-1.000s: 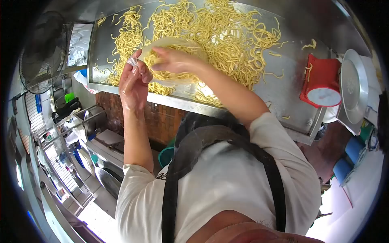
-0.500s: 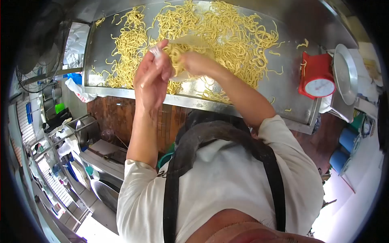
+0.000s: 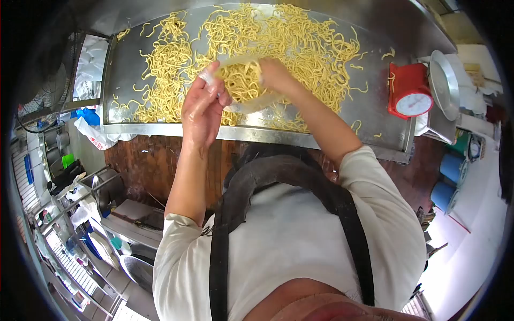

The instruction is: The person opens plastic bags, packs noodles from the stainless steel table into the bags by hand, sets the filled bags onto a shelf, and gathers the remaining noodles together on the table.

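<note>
A clear plastic bag (image 3: 259, 102) with a wide round mouth is spread between my hands, with yellow noodles (image 3: 240, 83) showing inside it. At the bag's left edge, my left hand (image 3: 204, 107) grips the bunched plastic between thumb and fingers; its skin looks wet. My right hand (image 3: 276, 76) is closed at the right edge of the mouth, its fingertips partly hidden by the rim and by noodle strands. Beneath and around the bag, loose thick noodles (image 3: 316, 59) lie over a steel table (image 3: 369, 125).
A red scale (image 3: 402, 88) with a round dial stands at the table's right end, next to a metal pan (image 3: 444, 88). Clear bags (image 3: 90, 59) hang at the left near a fan (image 3: 45, 91). Blue bins (image 3: 452, 168) stand at right.
My right hand has moved right and up, from over the bag's middle to its right edge. The bag's mouth is wider and shows more noodles. The view has shifted slightly.
</note>
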Action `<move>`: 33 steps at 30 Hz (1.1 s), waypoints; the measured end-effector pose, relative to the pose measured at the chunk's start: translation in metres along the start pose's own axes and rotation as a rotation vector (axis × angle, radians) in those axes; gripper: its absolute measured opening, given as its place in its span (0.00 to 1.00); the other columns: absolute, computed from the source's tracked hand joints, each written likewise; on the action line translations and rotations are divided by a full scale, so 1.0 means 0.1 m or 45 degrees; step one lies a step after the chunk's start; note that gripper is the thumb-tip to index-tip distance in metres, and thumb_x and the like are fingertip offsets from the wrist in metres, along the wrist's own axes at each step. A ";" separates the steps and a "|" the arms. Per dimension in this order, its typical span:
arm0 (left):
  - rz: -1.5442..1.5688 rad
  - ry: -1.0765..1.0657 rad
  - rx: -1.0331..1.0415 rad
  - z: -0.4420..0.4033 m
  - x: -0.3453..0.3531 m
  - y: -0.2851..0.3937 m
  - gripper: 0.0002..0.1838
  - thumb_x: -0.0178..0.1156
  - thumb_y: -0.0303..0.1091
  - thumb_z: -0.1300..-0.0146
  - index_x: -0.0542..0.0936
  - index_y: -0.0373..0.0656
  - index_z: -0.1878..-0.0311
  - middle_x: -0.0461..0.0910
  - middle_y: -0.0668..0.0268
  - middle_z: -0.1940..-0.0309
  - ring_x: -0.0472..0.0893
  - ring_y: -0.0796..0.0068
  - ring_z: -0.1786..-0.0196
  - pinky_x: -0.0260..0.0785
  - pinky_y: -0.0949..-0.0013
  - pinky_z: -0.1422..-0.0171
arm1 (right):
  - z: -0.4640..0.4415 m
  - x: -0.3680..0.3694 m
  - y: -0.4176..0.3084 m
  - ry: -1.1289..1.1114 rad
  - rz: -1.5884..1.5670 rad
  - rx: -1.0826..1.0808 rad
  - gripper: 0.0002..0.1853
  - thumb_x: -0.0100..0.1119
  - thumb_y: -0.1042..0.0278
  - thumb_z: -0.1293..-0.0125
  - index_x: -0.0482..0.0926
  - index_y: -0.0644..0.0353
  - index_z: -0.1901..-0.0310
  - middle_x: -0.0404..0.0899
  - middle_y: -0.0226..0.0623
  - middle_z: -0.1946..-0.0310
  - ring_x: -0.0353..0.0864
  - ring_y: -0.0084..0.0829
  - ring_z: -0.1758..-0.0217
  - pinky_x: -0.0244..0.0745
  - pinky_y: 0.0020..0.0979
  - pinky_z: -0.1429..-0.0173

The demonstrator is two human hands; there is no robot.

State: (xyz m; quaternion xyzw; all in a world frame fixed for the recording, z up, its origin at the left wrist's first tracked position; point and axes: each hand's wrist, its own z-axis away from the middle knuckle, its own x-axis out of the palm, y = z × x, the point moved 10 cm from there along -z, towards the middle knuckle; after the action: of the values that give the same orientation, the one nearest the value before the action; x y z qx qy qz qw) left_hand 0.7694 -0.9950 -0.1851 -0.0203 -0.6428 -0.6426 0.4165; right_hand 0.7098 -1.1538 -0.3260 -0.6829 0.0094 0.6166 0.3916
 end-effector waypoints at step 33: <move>-0.631 -0.120 0.083 -0.21 0.23 0.80 0.12 0.57 0.36 0.30 0.81 0.37 0.53 0.79 0.67 0.70 0.76 0.77 0.64 0.65 0.72 0.49 | 0.91 -2.44 -1.10 0.189 0.235 -0.655 0.06 0.63 0.68 0.38 0.80 0.54 0.59 0.80 0.35 0.75 0.79 0.41 0.69 0.63 0.44 0.35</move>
State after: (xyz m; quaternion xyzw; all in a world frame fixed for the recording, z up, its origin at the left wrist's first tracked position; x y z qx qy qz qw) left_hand 0.8097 -1.0103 -0.1110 0.1214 -0.6673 -0.7023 0.2163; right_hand 0.6299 -1.1422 -0.0551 -0.7995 -0.0567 0.5800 0.1459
